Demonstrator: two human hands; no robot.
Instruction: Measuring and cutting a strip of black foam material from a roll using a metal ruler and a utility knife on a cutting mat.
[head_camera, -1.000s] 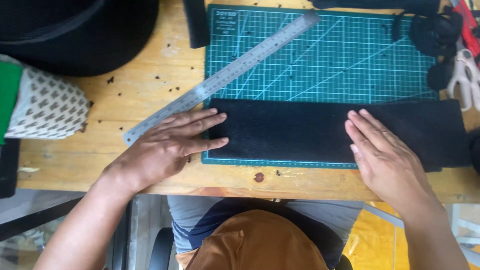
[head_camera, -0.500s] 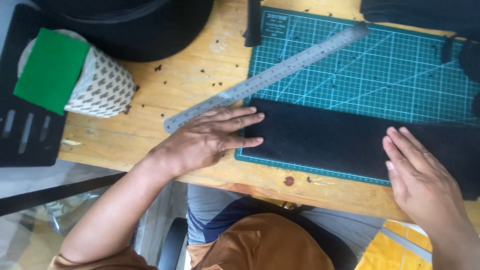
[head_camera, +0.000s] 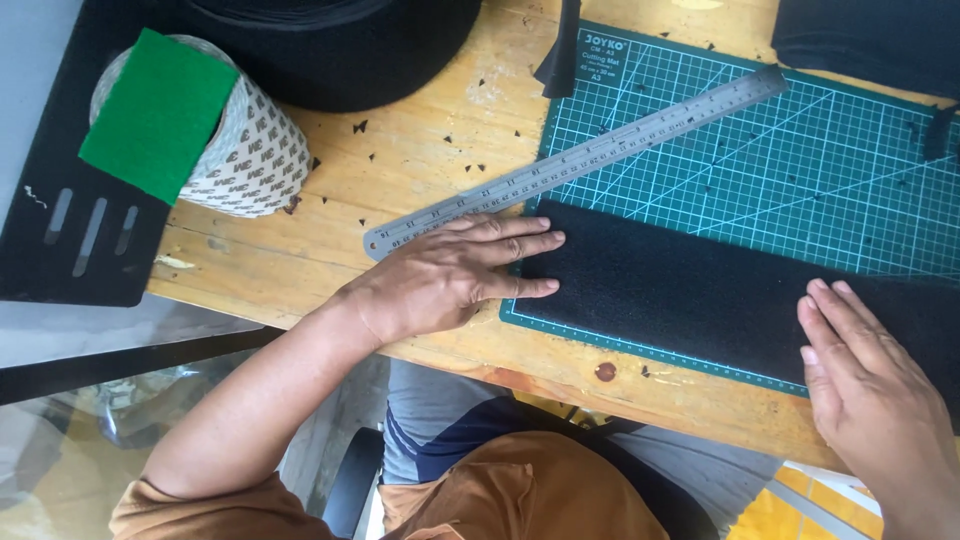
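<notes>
Both hands have slid apart along the black strip (head_camera: 700, 295) since the earlier frames, the left hand (head_camera: 450, 280) holding near its left end and the right hand (head_camera: 865, 385) drawn further toward the right end. Each hand is open and flat, fingers stretched out and pressing down on the strip, gripping nothing. That strip lies lengthwise along the near edge of the green mat (head_camera: 790, 150), which sits on the wooden table (head_camera: 400, 160) close to its front edge. A steel ruler (head_camera: 580, 165) lies slanted across the mat's left edge, its lower end just beside the left hand's fingers. Toward the table's left edge stands a patterned roll (head_camera: 250, 160) with a green pad (head_camera: 160, 110) on top. A large black roll (head_camera: 330, 45) sits at the far edge.
</notes>
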